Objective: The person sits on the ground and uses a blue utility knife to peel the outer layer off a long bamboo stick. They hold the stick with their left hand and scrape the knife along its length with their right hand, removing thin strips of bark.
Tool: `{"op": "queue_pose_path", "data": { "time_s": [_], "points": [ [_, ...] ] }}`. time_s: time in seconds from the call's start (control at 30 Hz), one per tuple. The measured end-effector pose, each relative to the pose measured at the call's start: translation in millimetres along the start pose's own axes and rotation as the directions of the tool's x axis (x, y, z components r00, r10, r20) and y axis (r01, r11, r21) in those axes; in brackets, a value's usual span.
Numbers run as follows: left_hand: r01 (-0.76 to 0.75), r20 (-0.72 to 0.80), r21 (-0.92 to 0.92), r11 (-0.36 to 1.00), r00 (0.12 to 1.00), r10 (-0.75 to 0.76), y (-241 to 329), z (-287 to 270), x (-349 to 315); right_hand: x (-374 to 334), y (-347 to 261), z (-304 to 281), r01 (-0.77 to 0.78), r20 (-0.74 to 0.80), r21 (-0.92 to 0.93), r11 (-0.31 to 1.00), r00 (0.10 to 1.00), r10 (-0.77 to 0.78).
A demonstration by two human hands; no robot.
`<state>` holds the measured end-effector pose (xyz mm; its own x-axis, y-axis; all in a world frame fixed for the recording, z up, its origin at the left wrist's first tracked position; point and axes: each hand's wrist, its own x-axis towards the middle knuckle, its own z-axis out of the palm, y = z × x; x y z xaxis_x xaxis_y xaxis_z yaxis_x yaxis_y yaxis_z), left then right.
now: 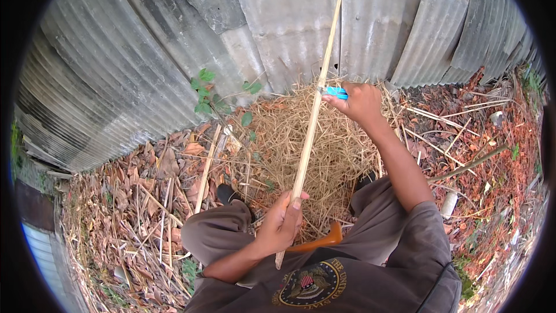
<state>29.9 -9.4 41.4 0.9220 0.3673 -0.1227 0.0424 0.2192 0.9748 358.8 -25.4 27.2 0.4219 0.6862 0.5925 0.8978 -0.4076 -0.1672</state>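
A long, pale stick of split bamboo or wood (311, 130) rises from my lap toward the fence, tapering to a thin far tip. Its lower part is gripped in my left hand (280, 227), with the butt end sticking out below the palm. My right hand (365, 105) is closed around a blue utility knife (336, 92). The knife's blade meets the stick's edge well above my left hand. An orange-brown, curved wooden piece (325, 240) lies between my legs, partly hidden by my left hand and clothing.
A heap of dry shavings and straw (289, 133) lies before my legs. Beyond it stands a corrugated metal fence (289, 29). Brown leaves (124, 188) and thin sticks cover the ground on both sides. A green-leaved plant (204, 90) grows by the fence; a pale cylinder (449, 203) lies at right.
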Motion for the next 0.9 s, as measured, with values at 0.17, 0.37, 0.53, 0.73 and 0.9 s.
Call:
{"op": "queue_pose_path", "data": {
  "time_s": [0.17,0.37,0.53,0.73,0.9],
  "points": [
    [-0.105,0.138,0.153,0.983,0.987,0.084,-5,8,-32,9,147,7,-0.817,0.233,-0.146,0.558,0.520,0.822],
    [0.043,-0.188,-0.027,0.999,0.981,-0.047,9,-24,-11,13,131,-16,-0.750,0.110,0.036,0.660,0.660,0.744],
    [-0.056,-0.150,0.039,0.998,0.987,0.061,18,-11,3,16,29,-34,-0.478,0.314,0.252,0.841,0.863,0.396],
    [-0.115,-0.136,0.223,0.968,0.980,0.148,22,-13,32,-20,-58,-35,-0.038,0.261,0.376,0.926,0.963,-0.066],
    [-0.068,-0.161,0.330,0.942,0.979,0.127,12,-19,24,-24,-68,-19,0.096,0.205,0.292,0.951,0.965,-0.161]
  ]
}}
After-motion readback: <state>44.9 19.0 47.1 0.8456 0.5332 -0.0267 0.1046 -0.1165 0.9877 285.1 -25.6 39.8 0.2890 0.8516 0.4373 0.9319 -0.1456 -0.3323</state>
